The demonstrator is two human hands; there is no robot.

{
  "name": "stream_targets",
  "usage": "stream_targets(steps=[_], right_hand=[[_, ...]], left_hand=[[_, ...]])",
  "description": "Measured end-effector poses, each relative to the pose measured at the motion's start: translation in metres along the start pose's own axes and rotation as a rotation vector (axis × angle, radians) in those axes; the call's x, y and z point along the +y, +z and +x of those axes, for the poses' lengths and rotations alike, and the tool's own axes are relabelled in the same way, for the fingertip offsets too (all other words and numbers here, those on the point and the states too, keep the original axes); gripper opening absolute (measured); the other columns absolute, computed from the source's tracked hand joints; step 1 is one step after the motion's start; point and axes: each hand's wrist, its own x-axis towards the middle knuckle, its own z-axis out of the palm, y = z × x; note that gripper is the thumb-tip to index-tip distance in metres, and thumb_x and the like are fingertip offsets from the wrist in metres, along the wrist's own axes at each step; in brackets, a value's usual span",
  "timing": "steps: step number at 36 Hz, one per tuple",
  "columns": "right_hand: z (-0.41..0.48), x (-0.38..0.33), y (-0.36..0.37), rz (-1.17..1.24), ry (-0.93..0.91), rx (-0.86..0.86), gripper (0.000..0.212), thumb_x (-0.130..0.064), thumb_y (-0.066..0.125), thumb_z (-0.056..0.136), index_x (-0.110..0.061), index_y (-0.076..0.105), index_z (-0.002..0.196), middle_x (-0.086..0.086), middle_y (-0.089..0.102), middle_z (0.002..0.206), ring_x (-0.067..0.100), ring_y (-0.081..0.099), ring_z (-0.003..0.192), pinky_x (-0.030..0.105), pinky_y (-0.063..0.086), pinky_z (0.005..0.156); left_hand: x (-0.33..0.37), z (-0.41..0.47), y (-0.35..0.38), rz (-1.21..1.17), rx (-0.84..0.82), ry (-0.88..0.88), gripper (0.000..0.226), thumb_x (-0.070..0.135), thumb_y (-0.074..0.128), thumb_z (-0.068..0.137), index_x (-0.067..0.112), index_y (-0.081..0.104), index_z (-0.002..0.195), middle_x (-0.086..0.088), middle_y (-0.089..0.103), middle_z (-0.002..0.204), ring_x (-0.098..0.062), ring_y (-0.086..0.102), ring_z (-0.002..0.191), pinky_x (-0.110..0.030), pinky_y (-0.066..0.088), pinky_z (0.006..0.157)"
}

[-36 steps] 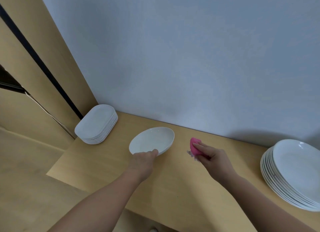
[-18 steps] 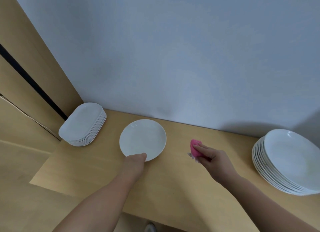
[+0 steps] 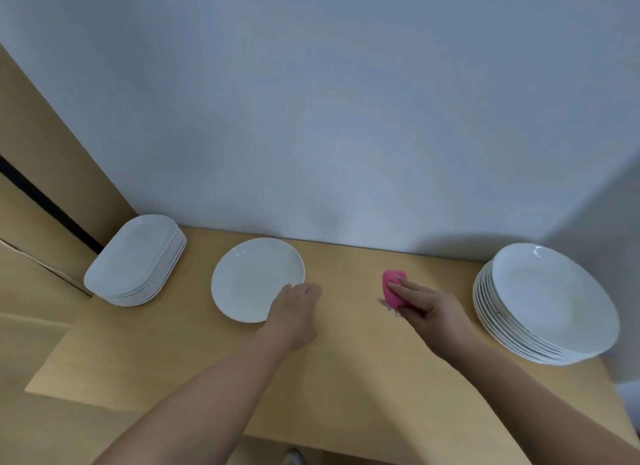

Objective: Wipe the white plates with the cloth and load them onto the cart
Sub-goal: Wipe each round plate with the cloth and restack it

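A single round white plate [image 3: 252, 277] lies flat on the wooden table [image 3: 346, 388], left of centre. My left hand [image 3: 294, 312] holds its near right rim, thumb on top and fingers curled at the edge. My right hand [image 3: 429, 308] grips a bunched pink cloth [image 3: 391, 289] to the plate's right, low over the table, with the fingers laid across the cloth. The cloth is apart from the plate. No cart is in view.
A stack of several round white plates [image 3: 554, 301] stands at the table's right end. A stack of several oval white plates [image 3: 135, 256] sits at the back left corner. A grey wall runs behind the table, and a wooden panel [image 3: 52, 187] rises on the left.
The plate, tilted up in my left hand a second ago, now lies flat on the table. My right hand with the cloth has stayed in place. The camera has shifted right.
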Motion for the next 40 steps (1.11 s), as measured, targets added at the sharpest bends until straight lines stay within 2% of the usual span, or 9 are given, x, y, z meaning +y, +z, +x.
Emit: stream_targets(steps=[5,10,17,21,24,27,29,35,40], right_hand=[[-0.023,0.016,-0.051,-0.009,-0.003,0.16,0.04,0.0,0.072,0.083,-0.016,0.067,0.119,-0.013,0.051,0.128,0.0,0.048,0.124,0.002,0.031,0.1],[-0.055,0.041,-0.104,-0.028,0.026,0.284,0.042,0.0,0.069,0.084,-0.017,0.064,0.122,-0.023,0.046,0.129,-0.019,0.037,0.124,0.001,0.027,0.101],[-0.105,0.088,-0.159,-0.104,0.098,0.377,0.041,-0.001,0.071,0.083,-0.019,0.067,0.12,-0.028,0.044,0.13,-0.006,0.042,0.126,0.003,0.032,0.1],[-0.122,0.113,-0.181,-0.114,0.09,0.389,0.04,0.003,0.071,0.082,-0.014,0.068,0.118,-0.026,0.046,0.129,-0.008,0.043,0.125,0.002,0.033,0.098],[-0.126,0.126,-0.192,-0.1,0.09,0.378,0.039,0.002,0.071,0.082,-0.012,0.067,0.119,-0.023,0.045,0.13,-0.006,0.041,0.126,0.003,0.032,0.1],[-0.126,0.134,-0.2,-0.066,0.084,0.347,0.038,0.0,0.07,0.084,-0.012,0.066,0.12,-0.018,0.047,0.132,-0.005,0.042,0.127,0.006,0.033,0.102],[-0.124,0.137,-0.204,-0.064,0.076,0.326,0.038,-0.001,0.071,0.084,-0.013,0.066,0.12,-0.012,0.049,0.133,-0.004,0.043,0.127,0.008,0.034,0.103],[-0.116,0.143,-0.212,-0.034,0.07,0.264,0.038,-0.007,0.07,0.086,-0.015,0.064,0.123,-0.001,0.053,0.136,0.008,0.048,0.13,0.023,0.038,0.108],[-0.111,0.145,-0.216,-0.039,0.045,0.24,0.04,-0.004,0.069,0.086,-0.014,0.063,0.124,0.001,0.053,0.137,0.012,0.047,0.131,0.03,0.039,0.109]], left_hand=[[0.079,0.035,0.0,-0.111,0.091,0.146,0.041,0.016,0.041,0.093,0.02,0.045,0.134,-0.002,0.058,0.129,-0.026,0.059,0.109,-0.034,0.046,0.083],[0.17,0.061,0.007,-0.131,0.15,0.243,0.025,0.029,0.04,0.098,0.017,0.05,0.118,-0.008,0.067,0.099,-0.032,0.065,0.089,-0.032,0.041,0.065],[0.271,0.09,0.027,-0.239,0.024,0.181,0.027,0.04,0.037,0.1,0.015,0.045,0.105,-0.008,0.062,0.096,-0.033,0.061,0.089,-0.034,0.036,0.063],[0.305,0.104,0.039,-0.239,-0.022,0.021,0.039,0.05,0.039,0.098,0.013,0.043,0.111,-0.003,0.061,0.102,-0.03,0.063,0.094,-0.032,0.039,0.066],[0.316,0.116,0.04,-0.247,-0.053,-0.108,0.033,0.042,0.047,0.095,0.013,0.047,0.113,-0.003,0.063,0.11,-0.03,0.062,0.103,-0.03,0.039,0.072],[0.321,0.122,0.037,-0.234,-0.057,-0.126,0.01,0.029,0.049,0.092,0.022,0.049,0.086,-0.003,0.066,0.106,-0.029,0.062,0.1,-0.028,0.038,0.069],[0.323,0.124,0.035,-0.228,-0.039,-0.124,0.018,0.024,0.048,0.091,0.026,0.041,0.074,-0.003,0.066,0.101,-0.029,0.062,0.094,-0.028,0.038,0.067],[0.335,0.124,0.028,-0.32,0.058,-0.163,0.007,0.017,0.046,0.095,0.015,0.04,0.091,0.001,0.051,0.079,-0.026,0.054,0.078,-0.03,0.037,0.064],[0.341,0.122,0.022,-0.463,0.032,-0.195,0.006,0.012,0.044,0.095,0.012,0.038,0.094,-0.001,0.053,0.084,-0.024,0.053,0.076,-0.032,0.04,0.061]])
